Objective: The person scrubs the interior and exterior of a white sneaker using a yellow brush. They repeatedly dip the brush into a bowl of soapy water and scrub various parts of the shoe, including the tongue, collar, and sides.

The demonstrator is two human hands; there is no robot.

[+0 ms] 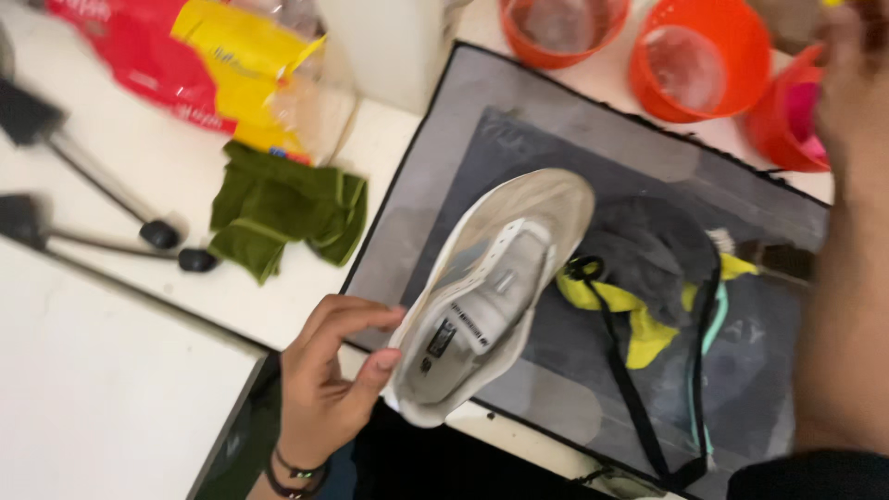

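one white shoe lies on the grey mat on the worktop. its long line runs from the heel, down near the person, up and right to the toe. the left hand is right at the heel, fingers and thumb pinched on the heel edge. the right hand is well apart, up by the orange cups, blurred, so i cannot tell if it holds anything. a green cloth lies left of the mat.

free: bare grey mat left of white shoe | blocked: orange baskets beyond, dark shoe right
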